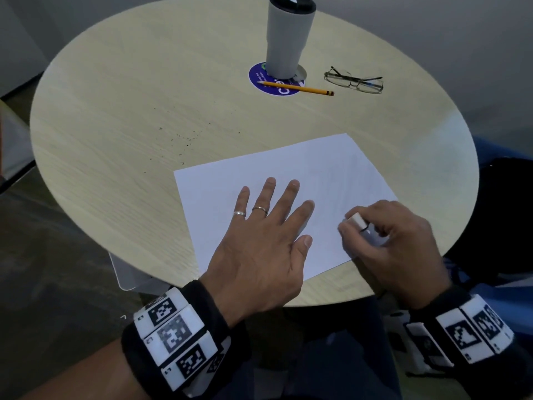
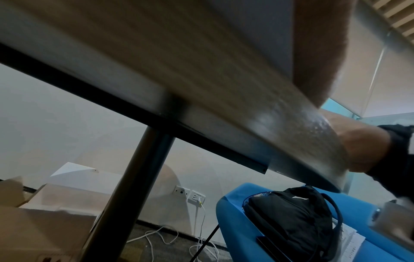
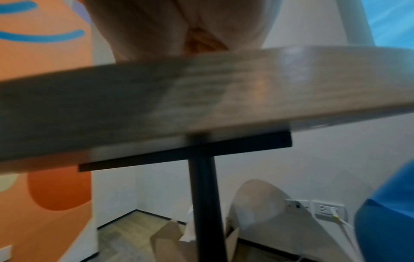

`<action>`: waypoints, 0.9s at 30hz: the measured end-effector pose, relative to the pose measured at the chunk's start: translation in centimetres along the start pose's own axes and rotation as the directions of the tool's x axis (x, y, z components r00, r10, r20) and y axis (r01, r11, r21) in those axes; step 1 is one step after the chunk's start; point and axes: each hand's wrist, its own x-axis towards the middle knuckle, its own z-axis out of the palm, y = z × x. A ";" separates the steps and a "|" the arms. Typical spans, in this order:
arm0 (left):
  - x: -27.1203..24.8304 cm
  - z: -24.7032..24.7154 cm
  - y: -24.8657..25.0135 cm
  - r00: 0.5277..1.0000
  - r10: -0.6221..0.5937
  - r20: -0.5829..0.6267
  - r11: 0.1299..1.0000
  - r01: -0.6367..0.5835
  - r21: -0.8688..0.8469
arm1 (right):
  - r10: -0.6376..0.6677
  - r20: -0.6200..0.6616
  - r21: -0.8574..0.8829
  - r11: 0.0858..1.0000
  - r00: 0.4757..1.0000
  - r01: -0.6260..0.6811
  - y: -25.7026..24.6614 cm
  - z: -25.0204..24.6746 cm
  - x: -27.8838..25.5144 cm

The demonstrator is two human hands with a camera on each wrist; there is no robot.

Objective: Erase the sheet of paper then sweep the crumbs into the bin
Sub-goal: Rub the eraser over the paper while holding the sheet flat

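Note:
A white sheet of paper (image 1: 331,174) lies on the round wooden table (image 1: 121,116), near its front edge. My left hand (image 1: 268,226) lies flat on the sheet with fingers spread, holding it down. To its right, my right hand (image 1: 386,235) pinches a small white eraser (image 1: 357,220) against the paper. Dark eraser crumbs (image 1: 184,141) are scattered on the table left of and beyond the sheet. Both wrist views look at the table's edge from below; the fingers are hidden there.
A grey tumbler (image 1: 285,41) stands on a blue round sticker (image 1: 259,79) at the back. A yellow pencil (image 1: 297,88) and folded glasses (image 1: 354,80) lie near it. A clear bin (image 1: 127,272) sits under the table's front left edge. A black backpack (image 2: 291,218) rests on a blue seat.

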 end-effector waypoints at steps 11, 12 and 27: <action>0.1 0.0 0.0 1.000 0.004 -0.002 1.000 -0.004 -0.005 | 0.017 -0.014 -0.025 1.000 1.000 -0.017 0.7 -0.5 -0.5; 0.1 0.1 -0.1 1.000 0.006 0.001 1.000 -0.006 -0.003 | 0.059 -0.026 -0.017 0.998 0.998 -0.059 1.7 -0.9 -0.2; 0.1 0.2 0.0 1.000 -0.001 -0.008 1.000 0.001 -0.004 | 0.102 -0.064 -0.062 0.992 0.993 -0.106 2.8 -2.5 -1.5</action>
